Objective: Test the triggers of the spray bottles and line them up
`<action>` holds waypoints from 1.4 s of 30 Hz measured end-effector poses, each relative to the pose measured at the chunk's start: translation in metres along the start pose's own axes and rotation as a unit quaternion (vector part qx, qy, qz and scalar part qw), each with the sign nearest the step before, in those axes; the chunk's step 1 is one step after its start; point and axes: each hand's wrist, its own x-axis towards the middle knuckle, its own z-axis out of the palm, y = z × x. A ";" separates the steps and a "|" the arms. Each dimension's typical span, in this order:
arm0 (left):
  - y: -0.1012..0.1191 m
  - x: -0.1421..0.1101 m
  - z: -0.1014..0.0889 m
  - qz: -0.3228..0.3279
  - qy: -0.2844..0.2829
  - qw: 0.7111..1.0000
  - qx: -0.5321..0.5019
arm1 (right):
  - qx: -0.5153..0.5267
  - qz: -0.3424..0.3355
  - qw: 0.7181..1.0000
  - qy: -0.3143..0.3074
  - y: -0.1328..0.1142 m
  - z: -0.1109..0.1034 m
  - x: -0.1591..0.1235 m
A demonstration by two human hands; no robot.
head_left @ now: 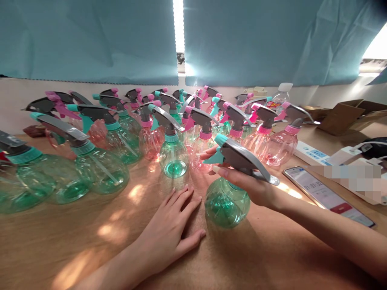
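Observation:
My right hand [242, 177] is wrapped round the neck of a green spray bottle [227, 205], just under its grey head with the teal nozzle and trigger. The bottle is upright at the front of the group; I cannot tell whether its base touches the table. Flat on the wooden table [127, 233] lies my left hand [177, 221], fingers spread, holding nothing, left of that bottle. Just beyond its fingertips stands another green spray bottle [173, 157] with a little liquid at the bottom. A pink spray bottle [203, 153] is partly hidden behind my right fingers.
Several more green spray bottles [101, 169] and pink ones [282, 145] crowd the left and back. At right lie a phone [326, 195] with a running timer and a white power strip [313, 153]. A cardboard box [341, 119] sits behind them, below a blue curtain [256, 40].

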 end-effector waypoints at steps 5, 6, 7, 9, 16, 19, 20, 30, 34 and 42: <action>0.001 -0.001 0.001 0.001 0.005 1.000 0.000 | 0.015 -0.028 0.999 -0.002 0.004 0.000 0.001; 0.001 -0.001 0.001 0.002 0.006 1.000 0.001 | 0.018 -0.034 0.999 -0.003 0.004 0.000 0.001; 0.001 -0.001 0.001 0.003 0.006 1.000 0.001 | 0.022 -0.039 0.999 -0.007 0.003 0.001 0.002; 0.001 0.000 0.001 0.005 0.004 1.000 0.002 | 0.032 -0.040 0.999 -0.017 0.001 0.002 0.002; 0.000 -0.001 0.001 0.007 0.006 1.000 0.004 | 0.041 -0.038 0.998 -0.026 -0.002 0.001 0.005; 0.000 -0.001 0.001 0.006 0.005 1.000 0.004 | 0.040 -0.041 0.998 -0.027 -0.003 0.000 0.005; 0.000 -0.001 0.001 0.006 0.005 1.000 0.005 | 0.040 -0.043 0.998 -0.027 -0.003 0.000 0.004; 0.001 0.000 0.000 0.006 0.008 1.000 0.004 | 0.042 -0.053 0.997 -0.026 -0.004 0.001 0.005; 0.002 0.000 -0.001 0.004 0.005 1.000 0.006 | 0.039 -0.048 0.998 -0.022 -0.006 0.001 0.005; 0.002 0.000 -0.002 0.001 0.004 1.000 -0.006 | 0.029 -0.023 0.999 -0.024 -0.001 0.000 0.004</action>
